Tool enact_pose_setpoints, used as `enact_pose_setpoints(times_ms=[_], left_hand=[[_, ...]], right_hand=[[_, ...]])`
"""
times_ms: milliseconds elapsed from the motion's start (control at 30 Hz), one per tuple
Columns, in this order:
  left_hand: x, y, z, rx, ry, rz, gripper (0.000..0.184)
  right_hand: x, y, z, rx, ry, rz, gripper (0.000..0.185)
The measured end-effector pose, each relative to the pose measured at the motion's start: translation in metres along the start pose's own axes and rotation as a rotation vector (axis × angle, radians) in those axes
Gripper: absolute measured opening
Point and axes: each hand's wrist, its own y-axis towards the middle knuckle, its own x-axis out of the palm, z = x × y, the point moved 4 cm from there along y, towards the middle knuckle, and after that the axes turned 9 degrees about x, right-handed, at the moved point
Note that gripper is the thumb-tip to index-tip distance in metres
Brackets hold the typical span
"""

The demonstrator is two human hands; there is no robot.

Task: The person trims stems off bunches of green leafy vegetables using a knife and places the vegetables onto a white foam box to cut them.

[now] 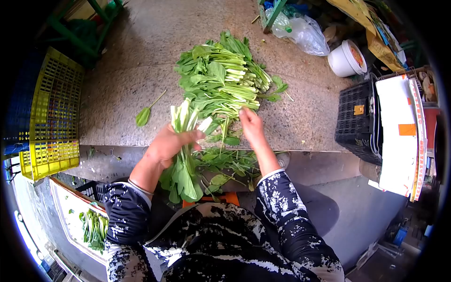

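Observation:
My left hand [176,143] is closed around a bunch of leafy greens [184,171], its pale cut stems pointing up and its leaves hanging down past the ledge's edge. A large pile of the same greens [213,77] lies in front, stems mostly toward the right. At the pile's near right corner, my right hand [252,124] has its fingers pinched on stems there; the exact number of stems is hidden. Below the hands, loose leaves and trimmings [230,164] lie along the near edge. One single leaf [143,116] rests apart to the left.
A yellow plastic crate [51,108] stands at left, with a box of bundled greens [94,228] below it. On the right are a black crate [357,117], white boards [397,136] and a white bucket [345,60]. Plastic bags [307,35] lie at the back right.

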Motion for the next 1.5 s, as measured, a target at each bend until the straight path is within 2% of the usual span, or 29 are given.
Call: enact_pose_setpoints(times_ms=[33,100,133,200,267,333,367,433,467,500,567,633,700,733,833,900,967,1033,1100,1133,1167,1233,1267,1300,1367,1400,1433,1500], left_hand=[[-0.002,-0.002,0.001,0.002,-0.016,0.062,0.021],[-0.006,0.002,0.002,0.168,0.116,0.12,0.018],[-0.006,0.002,0.005,0.244,0.144,0.175,0.017],[-0.008,0.002,0.011,0.325,0.17,0.236,0.017],[-0.017,0.003,0.015,0.292,0.19,0.366,0.014],[-0.02,0.003,0.018,0.331,0.163,0.397,0.012],[-0.02,0.002,0.019,0.364,0.141,0.416,0.011],[-0.019,0.001,0.019,0.384,0.152,0.411,0.011],[-0.02,0.002,0.017,0.388,0.178,0.409,0.011],[-0.02,0.002,0.018,0.395,0.206,0.408,0.011],[-0.018,0.0,0.02,0.377,0.236,0.421,0.011],[-0.018,-0.002,0.019,0.357,0.257,0.437,0.011],[-0.017,0.001,0.018,0.384,0.203,0.409,0.011],[-0.017,0.001,0.019,0.387,0.201,0.411,0.011],[-0.015,-0.001,0.022,0.368,0.219,0.426,0.011],[-0.013,-0.001,0.023,0.405,0.161,0.416,0.01],[-0.016,-0.002,0.025,0.409,0.159,0.416,0.01],[-0.018,-0.004,0.023,0.406,0.157,0.415,0.01],[-0.021,-0.004,0.025,0.441,0.165,0.417,0.01],[-0.021,-0.004,0.025,0.45,0.165,0.414,0.01],[-0.022,-0.004,0.024,0.455,0.16,0.422,0.01],[-0.026,-0.003,0.024,0.459,0.143,0.446,0.011],[-0.026,-0.004,0.026,0.485,0.145,0.433,0.011],[-0.023,-0.007,0.026,0.506,0.153,0.408,0.011],[-0.022,-0.008,0.031,0.492,0.164,0.409,0.012],[-0.022,-0.008,0.031,0.492,0.17,0.421,0.012],[-0.023,-0.009,0.03,0.486,0.174,0.439,0.012],[-0.027,-0.011,0.023,0.427,0.243,0.448,0.013]], right_hand=[[-0.017,0.008,-0.003,0.069,-0.132,0.081,0.06],[-0.035,0.047,0.012,-0.168,-0.251,0.463,0.07],[-0.038,0.065,0.021,-0.168,-0.247,0.464,0.07],[-0.038,0.085,0.026,-0.041,-0.398,0.383,0.065],[-0.037,0.08,0.021,-0.045,-0.444,0.406,0.059],[-0.037,0.072,0.011,-0.108,-0.449,0.45,0.046],[-0.037,0.069,0.009,-0.11,-0.455,0.444,0.046],[-0.036,0.062,0.004,-0.168,-0.211,0.283,0.043],[-0.032,0.075,0.017,-0.265,0.064,0.211,0.04],[-0.032,0.077,0.017,-0.265,0.067,0.214,0.04],[-0.028,0.083,0.021,-0.159,0.462,0.044,0.035],[-0.027,0.079,0.01,-0.16,0.524,0.01,0.029],[-0.024,0.077,0.004,0.009,0.639,-0.122,0.029],[-0.021,0.075,0.0,-0.004,0.697,-0.074,0.029],[-0.016,0.075,-0.007,0.035,0.658,0.029,0.028],[-0.018,0.074,-0.016,0.042,0.64,0.012,0.025],[-0.028,0.057,-0.05,-0.028,0.458,-0.025,0.017],[-0.041,0.034,-0.081,-0.16,0.62,-0.005,0.018],[-0.048,0.053,-0.066,-0.132,0.766,-0.019,0.018],[-0.052,0.058,-0.05,0.1,0.448,0.022,0.018],[-0.051,0.067,-0.041,0.072,0.391,0.075,0.018],[-0.06,0.055,-0.066,-0.134,0.634,0.007,0.019],[-0.063,0.049,-0.075,-0.121,0.681,-0.043,0.019],[-0.061,0.053,-0.076,-0.155,0.622,-0.009,0.018],[-0.06,0.053,-0.065,0.082,0.129,0.033,0.017],[-0.058,0.059,-0.07,-0.065,0.329,0.002,0.016],[-0.062,0.063,-0.07,-0.108,0.497,-0.062,0.018],[-0.062,0.07,-0.059,-0.084,0.465,-0.043,0.019]])
